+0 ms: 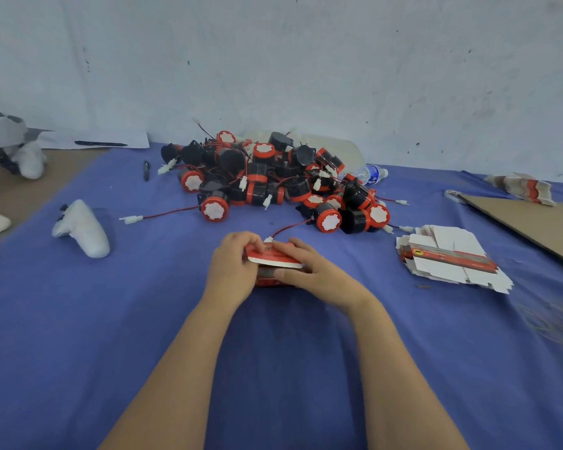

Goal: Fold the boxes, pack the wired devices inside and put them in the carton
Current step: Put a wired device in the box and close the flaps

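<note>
While the fingers (pixel 255 241) of my left hand (pixel 233 271) and right hand (pixel 316 274) clasp the box (pixel 273 257) at frame centre, packing is in hand; next, I judge, the red wire (pixel 290 227) needs tucking inside.

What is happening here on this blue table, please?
A person is packing devices into boxes. The left hand and the right hand both grip a small red and white box on the blue cloth. A red wire comes out of its top, so the box is not yet closed. Behind it lies a pile of black and red wired devices, and a stack of flat boxes waits at the right.
</note>
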`<state>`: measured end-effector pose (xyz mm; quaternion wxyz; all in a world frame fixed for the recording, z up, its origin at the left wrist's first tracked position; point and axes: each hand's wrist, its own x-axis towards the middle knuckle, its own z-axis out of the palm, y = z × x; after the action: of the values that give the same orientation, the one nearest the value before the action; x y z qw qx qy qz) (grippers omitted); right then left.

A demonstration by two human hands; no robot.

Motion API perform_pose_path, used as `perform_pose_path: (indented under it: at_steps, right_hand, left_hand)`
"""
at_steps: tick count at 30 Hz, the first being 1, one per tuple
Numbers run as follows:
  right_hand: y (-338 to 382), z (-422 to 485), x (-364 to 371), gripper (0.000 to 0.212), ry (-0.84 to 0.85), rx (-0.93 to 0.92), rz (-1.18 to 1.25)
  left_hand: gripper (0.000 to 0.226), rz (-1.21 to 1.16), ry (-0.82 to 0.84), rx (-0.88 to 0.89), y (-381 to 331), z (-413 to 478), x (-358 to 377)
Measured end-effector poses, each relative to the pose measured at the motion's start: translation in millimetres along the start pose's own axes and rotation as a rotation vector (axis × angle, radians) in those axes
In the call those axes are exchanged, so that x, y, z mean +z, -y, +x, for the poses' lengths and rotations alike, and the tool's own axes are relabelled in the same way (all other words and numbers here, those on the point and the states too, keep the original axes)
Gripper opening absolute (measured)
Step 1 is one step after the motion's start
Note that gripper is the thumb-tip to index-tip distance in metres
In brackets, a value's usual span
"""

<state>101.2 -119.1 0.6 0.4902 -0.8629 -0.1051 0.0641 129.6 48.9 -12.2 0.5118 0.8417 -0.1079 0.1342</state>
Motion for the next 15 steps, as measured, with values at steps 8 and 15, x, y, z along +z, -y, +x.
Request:
perform_pose_path:
  at_steps: [8, 15]
  right_hand:
    - [-2, -4, -1, 0.046, -0.143, -0.066, 0.117]
    - [-9, -5, -6, 0.034, -0.17, -0.039, 0.202]
  left_hand:
    - [0.038, 0.006, 0.29, 0.143, 7, -5, -5]
    - [0.035, 0.027, 0.167, 0.192, 9, -2, -2]
